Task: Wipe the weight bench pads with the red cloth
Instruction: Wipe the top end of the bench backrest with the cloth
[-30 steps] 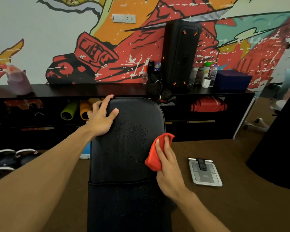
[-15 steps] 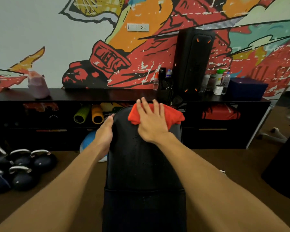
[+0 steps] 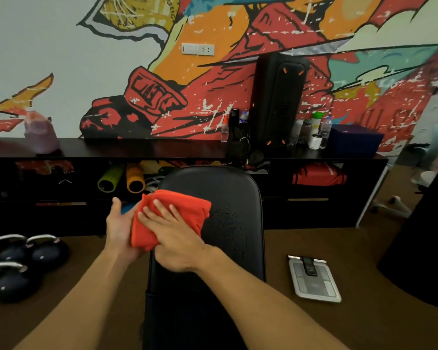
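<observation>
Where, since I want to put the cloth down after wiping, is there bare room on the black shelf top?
The shelf top is bare between the pink jug and the dark bottle. Around the tall black speaker it is crowded: bottles, a white mug and a blue box.

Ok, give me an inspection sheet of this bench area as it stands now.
Surface: pad, black, droplets right of the cloth.
Job's things: cloth, red, on the pad's left side, overhanging the edge.
Clutter: scale and kettlebells on the floor.
Hands: right hand flat on the cloth; left hand at the pad's left edge, touching the cloth.
Cables: nothing seen.
Surroundings: mural, shelf with speaker and bottles.
</observation>
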A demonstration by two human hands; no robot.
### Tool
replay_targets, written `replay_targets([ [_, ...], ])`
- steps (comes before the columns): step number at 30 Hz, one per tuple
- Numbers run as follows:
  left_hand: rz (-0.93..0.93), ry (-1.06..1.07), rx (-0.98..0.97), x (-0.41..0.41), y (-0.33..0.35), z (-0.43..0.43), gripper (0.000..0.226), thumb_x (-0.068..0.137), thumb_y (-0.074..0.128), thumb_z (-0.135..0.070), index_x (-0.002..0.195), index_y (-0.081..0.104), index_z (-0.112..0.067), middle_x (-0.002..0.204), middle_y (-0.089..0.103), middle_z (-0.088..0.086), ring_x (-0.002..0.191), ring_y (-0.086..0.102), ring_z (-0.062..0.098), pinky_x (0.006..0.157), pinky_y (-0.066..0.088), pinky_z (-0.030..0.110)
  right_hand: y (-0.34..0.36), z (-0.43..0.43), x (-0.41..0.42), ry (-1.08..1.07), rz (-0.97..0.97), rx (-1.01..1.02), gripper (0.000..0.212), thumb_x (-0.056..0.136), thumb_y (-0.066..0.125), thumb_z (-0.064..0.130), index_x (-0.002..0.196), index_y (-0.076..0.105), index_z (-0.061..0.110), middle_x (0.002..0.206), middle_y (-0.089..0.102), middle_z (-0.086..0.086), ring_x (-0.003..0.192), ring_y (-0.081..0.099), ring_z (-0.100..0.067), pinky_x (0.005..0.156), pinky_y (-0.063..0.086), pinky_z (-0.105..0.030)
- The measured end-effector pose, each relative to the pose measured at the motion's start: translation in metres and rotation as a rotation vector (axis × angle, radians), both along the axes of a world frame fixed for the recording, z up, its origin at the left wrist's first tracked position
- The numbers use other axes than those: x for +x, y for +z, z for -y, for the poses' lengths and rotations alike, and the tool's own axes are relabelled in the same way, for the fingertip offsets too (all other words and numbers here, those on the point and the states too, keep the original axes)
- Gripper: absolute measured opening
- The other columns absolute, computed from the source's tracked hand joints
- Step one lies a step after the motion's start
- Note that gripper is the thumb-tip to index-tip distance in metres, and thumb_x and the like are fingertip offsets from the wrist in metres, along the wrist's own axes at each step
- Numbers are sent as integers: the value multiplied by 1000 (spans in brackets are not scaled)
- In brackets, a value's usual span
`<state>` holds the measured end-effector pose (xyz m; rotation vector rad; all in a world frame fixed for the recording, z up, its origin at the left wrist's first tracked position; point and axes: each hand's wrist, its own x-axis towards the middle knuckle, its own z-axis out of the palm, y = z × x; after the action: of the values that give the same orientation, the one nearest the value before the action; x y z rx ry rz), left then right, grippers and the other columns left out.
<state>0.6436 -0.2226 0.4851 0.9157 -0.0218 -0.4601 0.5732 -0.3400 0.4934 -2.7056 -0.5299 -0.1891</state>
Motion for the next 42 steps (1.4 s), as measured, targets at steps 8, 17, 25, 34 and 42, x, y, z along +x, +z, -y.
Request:
replay_targets([
  [8,199,17,-59,-43,8,-14,92,72,58,-76,136,52,-10,136,57,14,125,56,28,108,39,47,40,-2,-25,-202,-84,1082,22,97,48,21,111,64,20,117,60,-8,97,58,-9,89,50,-25],
  [17,150,-243,-344,-90,-19,-44,71,103,11,-49,148,-4,3,155,5,31,146,3,42,117,-14,49,59,-16,-46,-127,-272,1099,28,90,61,42,95,71,16,87,64,-2,84,59,-15,82,50,-37],
  [25,109,-60,43,-129,14,-14,47,78,69,-22,121,61,-6,111,71,17,97,71,27,75,60,37,78,4,-46,-128,-13,505,21,82,72,41,83,73,20,77,73,5,76,67,-6,73,50,-21],
  [34,101,252,175,-96,60,-10,18,92,62,-21,107,63,-11,98,73,9,75,73,14,59,59,28,96,110,-30,-484,96,682,15,80,78,24,89,72,14,83,73,-4,72,69,-12,67,53,-25],
  [42,936,401,799,-29,84,50,20,98,51,-25,105,65,-13,97,64,5,87,65,26,71,44,20,29,165,-23,-632,-125,942,49,99,53,26,145,40,23,134,53,-2,122,53,-19,102,45,-34],
])
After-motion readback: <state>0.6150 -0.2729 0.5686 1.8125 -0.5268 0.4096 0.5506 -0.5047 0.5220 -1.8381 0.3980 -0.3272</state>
